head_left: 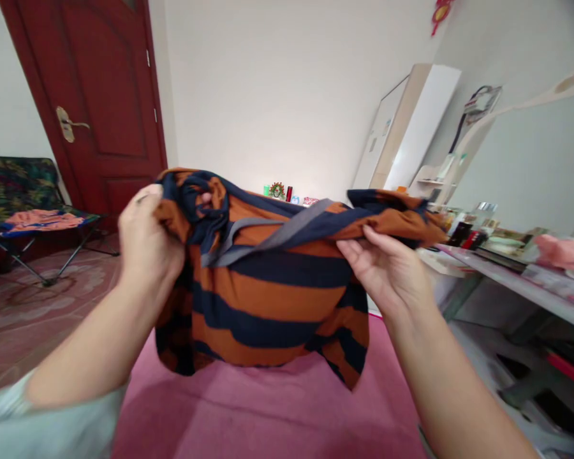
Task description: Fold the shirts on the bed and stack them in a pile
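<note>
An orange and navy striped garment with a grey neckband hangs in front of me above a pink bed cover. My left hand is closed on the bunched cloth at the garment's upper left. On the upper right edge my right hand pinches the fabric between thumb and fingers. The lower part of the garment hangs loose between my forearms.
A dark red door stands at the back left, with a folding chair carrying pink cloth beside it. A cluttered desk runs along the right. A white cabinet leans at the far wall. Patterned rug covers the floor at left.
</note>
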A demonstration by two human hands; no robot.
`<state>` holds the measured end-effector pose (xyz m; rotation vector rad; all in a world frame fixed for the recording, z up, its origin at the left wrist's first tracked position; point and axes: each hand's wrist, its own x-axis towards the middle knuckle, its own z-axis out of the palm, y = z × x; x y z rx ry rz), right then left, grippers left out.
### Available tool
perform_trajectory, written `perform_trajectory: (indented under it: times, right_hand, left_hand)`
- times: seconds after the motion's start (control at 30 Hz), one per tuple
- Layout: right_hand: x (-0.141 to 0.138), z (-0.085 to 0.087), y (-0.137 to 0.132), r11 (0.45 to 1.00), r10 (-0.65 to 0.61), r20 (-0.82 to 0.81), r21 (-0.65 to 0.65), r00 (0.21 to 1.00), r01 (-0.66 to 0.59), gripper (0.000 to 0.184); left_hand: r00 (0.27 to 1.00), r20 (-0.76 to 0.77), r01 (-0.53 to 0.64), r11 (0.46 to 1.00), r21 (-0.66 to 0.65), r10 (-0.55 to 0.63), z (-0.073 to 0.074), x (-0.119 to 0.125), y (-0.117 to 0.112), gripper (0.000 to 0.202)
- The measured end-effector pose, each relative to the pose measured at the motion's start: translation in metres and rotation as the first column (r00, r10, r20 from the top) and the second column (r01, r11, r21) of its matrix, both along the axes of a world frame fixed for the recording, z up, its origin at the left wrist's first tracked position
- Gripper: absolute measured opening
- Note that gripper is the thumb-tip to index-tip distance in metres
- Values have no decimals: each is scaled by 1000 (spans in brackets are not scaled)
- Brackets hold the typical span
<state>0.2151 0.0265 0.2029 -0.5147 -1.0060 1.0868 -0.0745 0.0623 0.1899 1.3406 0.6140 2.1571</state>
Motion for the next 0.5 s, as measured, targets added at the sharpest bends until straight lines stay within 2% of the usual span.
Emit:
perform_trajectory:
  times: [0.07,0.1,0.13,0.17,0.2,0.23,0.3,0.33,0.4,0.43,0.5]
  right_hand:
    - [9,-15,46,985,50,37,-166,998,-43,20]
    - [13,-30,62,965,-1,96,-261,995,26,27]
    - [19,-49,72,936,-103,185,-313,977,158,37]
    - [24,-72,77,888,-201,310,-343,929,306,48]
    - [29,-98,75,861,-245,447,-308,860,405,56]
    - [33,-125,69,866,-265,561,-219,784,450,57]
    - [42,-174,50,916,-250,740,-27,624,399,50]
    - [45,-194,38,939,-219,816,27,535,343,51]
    - [49,-220,19,964,-172,905,74,388,256,62]
    - [50,-226,13,967,-165,930,87,329,238,67]
    - [50,-230,9,960,-193,948,129,254,250,67]
  left_hand:
    - [998,-55,6,997,-74,-10,-10,7,49,36]
    - [994,-107,13,988,-153,-30,-22,8,66,42]
    - [963,-269,-50,957,-286,-30,-39,8,78,51]
    - [888,-457,-130,922,-365,-55,-60,6,83,60]
    - [854,-514,-147,911,-386,-80,-82,2,83,69]
    - [812,-572,-148,907,-393,-115,-106,-1,78,74]
    - [525,-828,-204,914,-350,-199,-151,-10,60,75]
    - [403,-889,-220,920,-324,-217,-170,-13,49,77]
    - [216,-955,-252,933,-258,-205,-195,-20,31,81]
    - [160,-968,-271,934,-233,-195,-203,-23,24,82]
    - [102,-979,-311,929,-201,-178,-208,-28,20,75]
